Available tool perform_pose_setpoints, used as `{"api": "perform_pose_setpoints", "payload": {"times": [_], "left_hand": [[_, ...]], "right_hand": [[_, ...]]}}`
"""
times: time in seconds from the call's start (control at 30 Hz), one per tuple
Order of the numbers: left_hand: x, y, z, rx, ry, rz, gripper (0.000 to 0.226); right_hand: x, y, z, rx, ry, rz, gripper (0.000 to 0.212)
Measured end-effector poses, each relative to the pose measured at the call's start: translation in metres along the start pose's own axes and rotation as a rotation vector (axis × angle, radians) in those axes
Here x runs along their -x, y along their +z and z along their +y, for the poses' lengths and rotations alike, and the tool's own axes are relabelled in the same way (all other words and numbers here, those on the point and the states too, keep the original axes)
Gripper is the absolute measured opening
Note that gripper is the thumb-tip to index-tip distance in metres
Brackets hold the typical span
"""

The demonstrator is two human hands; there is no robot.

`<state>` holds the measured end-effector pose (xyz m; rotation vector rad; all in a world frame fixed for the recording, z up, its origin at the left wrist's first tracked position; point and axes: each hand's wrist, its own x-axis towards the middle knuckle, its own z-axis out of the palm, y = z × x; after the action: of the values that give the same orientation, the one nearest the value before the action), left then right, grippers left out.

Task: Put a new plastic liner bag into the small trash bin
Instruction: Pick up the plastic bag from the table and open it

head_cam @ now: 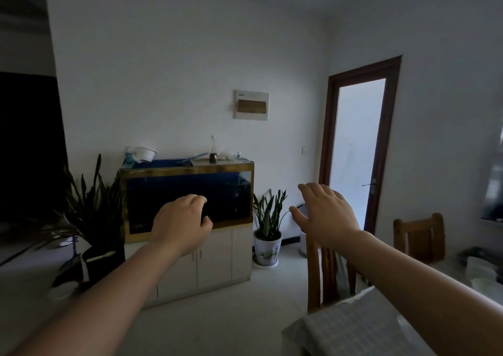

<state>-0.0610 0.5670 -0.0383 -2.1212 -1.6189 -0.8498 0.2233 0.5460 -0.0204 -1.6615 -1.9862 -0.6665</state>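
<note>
Both my arms reach forward at chest height in a dim room. My left hand [181,221] has its fingers curled loosely and holds nothing. My right hand [325,214] is spread flat, palm down, with nothing in it. A pale round object [304,242], partly hidden behind my right forearm and a chair near the doorway, may be a small bin; I cannot tell. No liner bag is in sight.
A fish tank [187,200] stands on a white cabinet [215,263] straight ahead. Potted plants sit at its left [89,219] and right [268,236]. Wooden chairs [420,237] and a cloth-covered table [353,325] are at the right. A door [356,149] lies beyond.
</note>
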Motion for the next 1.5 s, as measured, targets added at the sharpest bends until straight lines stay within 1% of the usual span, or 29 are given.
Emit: {"api": "perform_pose_setpoints", "payload": {"times": [0.17, 0.37, 0.5, 0.6, 0.8, 1.0, 1.17, 1.27, 1.33, 1.5], "left_hand": [[-0.056, 0.044, -0.048, 0.043, 0.021, -0.030, 0.046], [-0.132, 0.101, -0.091, 0.121, 0.166, -0.109, 0.053], [-0.173, 0.137, -0.097, 0.161, 0.282, -0.121, 0.054], [-0.200, 0.164, -0.084, 0.214, 0.344, -0.121, 0.053], [-0.240, 0.217, -0.020, 0.309, 0.489, -0.157, 0.053], [-0.277, 0.271, 0.074, 0.402, 0.648, -0.155, 0.055], [-0.304, 0.311, 0.159, 0.482, 0.744, -0.173, 0.054], [-0.313, 0.338, 0.202, 0.528, 0.801, -0.191, 0.055], [-0.310, 0.356, 0.228, 0.565, 0.823, -0.234, 0.056], [-0.308, 0.394, 0.287, 0.665, 0.913, -0.282, 0.055]], "right_hand": [[-0.044, 0.049, -0.014, 0.049, 0.049, -0.024, 0.054], [-0.093, 0.097, -0.033, 0.109, 0.194, -0.048, 0.051], [-0.109, 0.116, -0.032, 0.171, 0.296, -0.051, 0.054], [-0.110, 0.126, -0.019, 0.251, 0.378, -0.079, 0.057], [-0.093, 0.127, 0.028, 0.327, 0.518, -0.093, 0.052], [-0.072, 0.125, 0.102, 0.436, 0.674, -0.103, 0.051], [-0.054, 0.122, 0.169, 0.501, 0.797, -0.117, 0.054], [-0.040, 0.122, 0.199, 0.544, 0.862, -0.129, 0.054], [-0.027, 0.123, 0.216, 0.564, 0.920, -0.146, 0.055], [-0.002, 0.130, 0.249, 0.622, 0.988, -0.196, 0.056]]}}
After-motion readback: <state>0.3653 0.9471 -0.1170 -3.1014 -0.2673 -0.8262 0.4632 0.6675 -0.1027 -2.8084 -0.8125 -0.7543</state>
